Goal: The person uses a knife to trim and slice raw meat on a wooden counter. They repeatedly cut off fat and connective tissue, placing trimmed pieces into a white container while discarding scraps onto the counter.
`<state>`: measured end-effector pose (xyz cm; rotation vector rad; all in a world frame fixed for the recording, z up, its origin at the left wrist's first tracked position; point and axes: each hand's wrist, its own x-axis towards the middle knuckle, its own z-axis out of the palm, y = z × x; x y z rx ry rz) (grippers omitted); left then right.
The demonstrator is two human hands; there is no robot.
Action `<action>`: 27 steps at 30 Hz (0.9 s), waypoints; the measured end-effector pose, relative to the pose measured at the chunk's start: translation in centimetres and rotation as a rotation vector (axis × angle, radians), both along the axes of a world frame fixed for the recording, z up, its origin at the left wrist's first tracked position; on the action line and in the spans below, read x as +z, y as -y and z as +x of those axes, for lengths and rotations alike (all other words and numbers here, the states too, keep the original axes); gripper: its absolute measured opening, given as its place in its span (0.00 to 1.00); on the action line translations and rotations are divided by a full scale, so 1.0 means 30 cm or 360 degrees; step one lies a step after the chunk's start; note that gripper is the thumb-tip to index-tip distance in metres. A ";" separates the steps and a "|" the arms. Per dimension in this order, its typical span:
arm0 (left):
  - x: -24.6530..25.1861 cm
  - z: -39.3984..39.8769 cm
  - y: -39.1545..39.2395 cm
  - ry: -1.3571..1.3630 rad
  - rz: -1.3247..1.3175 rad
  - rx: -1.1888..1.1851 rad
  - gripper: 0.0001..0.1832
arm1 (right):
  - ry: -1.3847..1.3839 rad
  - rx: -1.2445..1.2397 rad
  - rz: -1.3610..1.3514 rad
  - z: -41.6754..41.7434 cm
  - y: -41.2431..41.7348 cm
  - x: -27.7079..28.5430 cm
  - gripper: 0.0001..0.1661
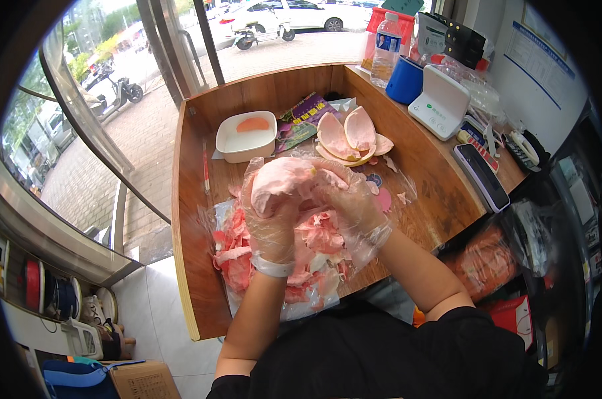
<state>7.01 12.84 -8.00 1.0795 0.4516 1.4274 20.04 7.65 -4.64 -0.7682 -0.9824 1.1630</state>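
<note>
A peeled pomelo (281, 182), still covered in pale pink pith, is held up between my two hands. My left hand (273, 232) cups its left side in a clear plastic glove. On the other side my right hand (358, 199), gloved alike, has its fingers bent against the fruit; their tips are partly hidden. Below lies a heap of pink membrane and pith scraps (233, 264) on a plastic sheet. Beyond the fruit, a white plastic tub (238, 152) holds one piece of pomelo flesh (253, 124). Opened thick pomelo rind (360, 129) lies to its right, petals upward.
Wooden walls (261, 82) enclose the desk's left and far sides. A red-and-white pen (205, 167) lies at left, a printed purple packet (303, 117) behind the tub. Along the right ledge stand a water bottle (386, 50), a blue cup (405, 80), a white payment device (438, 102) and a phone (482, 177).
</note>
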 end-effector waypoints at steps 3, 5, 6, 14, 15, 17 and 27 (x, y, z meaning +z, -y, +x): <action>-0.011 -0.011 -0.016 0.0094 -0.0095 -0.0076 0.21 | 0.0046 0.0023 -0.0004 0.010 -0.006 -0.027 0.23; -0.005 0.002 -0.014 0.0233 0.0038 -0.0077 0.19 | 0.0104 -0.0127 -0.0010 0.001 -0.011 -0.048 0.21; -0.007 0.002 -0.015 0.0259 0.0082 -0.0088 0.19 | 0.0116 -0.0146 -0.0002 -0.001 -0.011 -0.055 0.20; -0.055 0.009 -0.065 0.0748 -0.0503 0.0115 0.19 | 0.0386 -0.0532 0.0323 -0.030 0.030 -0.173 0.16; -0.043 -0.002 -0.062 0.0759 -0.0589 0.0087 0.19 | 0.0354 -0.0566 0.0335 -0.039 0.042 -0.193 0.16; 0.018 -0.020 -0.038 0.0774 -0.0742 0.0031 0.19 | -0.0012 -0.0520 0.0240 -0.083 0.090 -0.211 0.15; 0.168 -0.068 -0.030 0.0526 -0.0381 -0.0031 0.23 | -0.0942 -0.0691 0.0147 0.113 0.349 -0.097 0.12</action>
